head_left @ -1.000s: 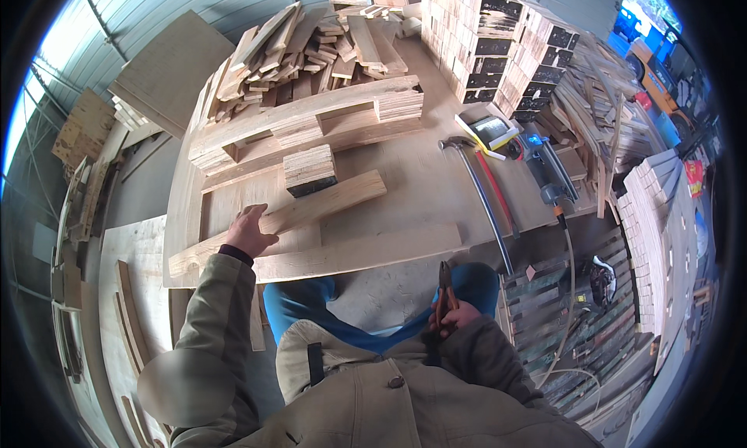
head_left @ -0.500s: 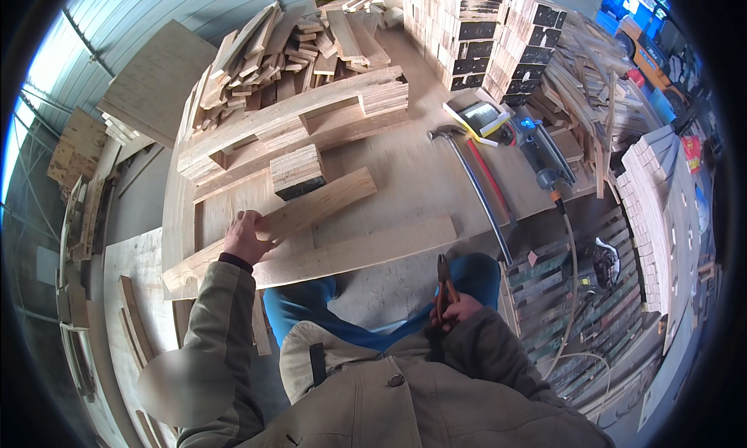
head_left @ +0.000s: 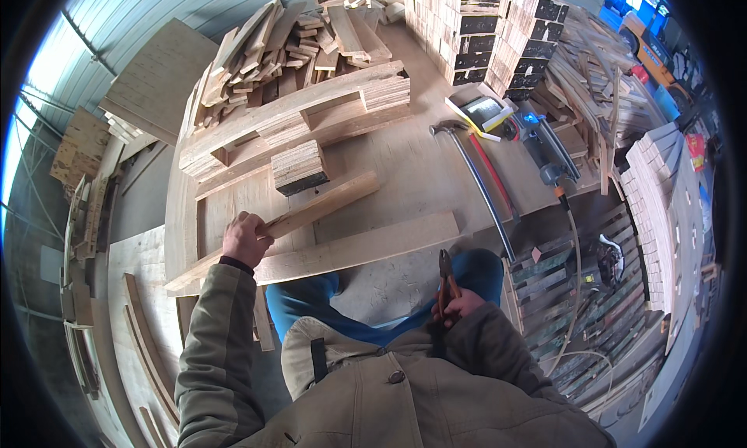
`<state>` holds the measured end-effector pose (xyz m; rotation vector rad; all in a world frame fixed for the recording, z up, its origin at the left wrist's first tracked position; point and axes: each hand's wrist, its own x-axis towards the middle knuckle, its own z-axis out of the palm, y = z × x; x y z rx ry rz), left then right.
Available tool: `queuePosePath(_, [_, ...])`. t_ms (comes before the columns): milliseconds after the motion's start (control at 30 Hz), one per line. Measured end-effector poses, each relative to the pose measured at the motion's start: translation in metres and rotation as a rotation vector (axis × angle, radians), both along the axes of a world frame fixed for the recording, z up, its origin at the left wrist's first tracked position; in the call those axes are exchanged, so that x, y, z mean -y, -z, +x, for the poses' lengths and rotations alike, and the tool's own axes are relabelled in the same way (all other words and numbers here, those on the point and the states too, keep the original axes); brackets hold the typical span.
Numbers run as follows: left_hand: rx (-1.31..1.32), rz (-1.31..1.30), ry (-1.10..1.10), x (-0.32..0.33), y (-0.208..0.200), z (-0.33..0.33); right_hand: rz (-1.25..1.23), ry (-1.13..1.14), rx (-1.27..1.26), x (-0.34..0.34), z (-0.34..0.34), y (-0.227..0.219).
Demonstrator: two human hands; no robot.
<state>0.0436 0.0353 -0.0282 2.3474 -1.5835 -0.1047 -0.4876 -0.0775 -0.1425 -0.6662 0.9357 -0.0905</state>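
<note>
My left hand (head_left: 247, 239) is closed around a wooden board (head_left: 323, 201) that lies slantwise on the worktable (head_left: 381, 160). The board is tilted up, and part of it is hidden under the fingers. Along the table's near edge lies a second, flat board (head_left: 366, 244). Over my right thigh, my right hand (head_left: 461, 308) grips a pair of pliers (head_left: 446, 281) with orange handles, jaws pointing up and away. A short wooden block (head_left: 299, 168) with a dark end sits just beyond the tilted board.
Farther back is a long frame of boards and blocks (head_left: 288, 121), with a heap of loose slats (head_left: 303, 47) behind it. A hammer (head_left: 475, 183), a red bar (head_left: 492, 175) and a nail gun (head_left: 545, 152) with a hose lie at the right. Stacked blocks (head_left: 475, 35) stand beyond.
My left hand has turned the board, so its broad face now shows narrower. The pliers in my right hand have shifted only slightly.
</note>
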Motion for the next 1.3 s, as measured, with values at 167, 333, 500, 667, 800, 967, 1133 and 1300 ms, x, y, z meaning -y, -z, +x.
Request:
queuePosePath(167, [-0.06, -0.014, -0.005, -0.004, -0.003, -0.009, -0.003, -0.014, -0.003, 0.0, -0.001, 0.002])
queuePosePath(333, [-0.101, 0.009, -0.033, -0.008, -0.004, -0.011, -0.006, -0.018, 0.013, 0.0, -0.002, 0.005])
queuePosePath(500, [-0.103, 0.06, -0.017, -0.014, 0.0, -0.011, -0.022, -0.027, 0.021, 0.0, -0.001, 0.005])
queuePosePath(667, [-0.103, 0.066, -0.015, -0.019, 0.006, -0.013, -0.025, -0.018, 0.009, -0.001, 0.0, 0.0])
queuePosePath(800, [-0.123, 0.084, -0.025, -0.019, 0.006, -0.013, -0.023, -0.013, -0.008, -0.002, 0.001, -0.002])
queuePosePath(967, [-0.152, 0.116, -0.027, -0.017, 0.0, -0.015, -0.023, -0.022, -0.013, -0.002, 0.001, -0.002])
queuePosePath(1133, [-0.155, 0.195, 0.035, -0.01, -0.01, -0.016, -0.007, -0.014, 0.008, -0.001, 0.001, 0.0])
queuePosePath(1300, [-0.154, 0.177, 0.031, 0.013, -0.02, -0.006, 0.017, 0.0, 0.003, 0.0, 0.001, 0.002])
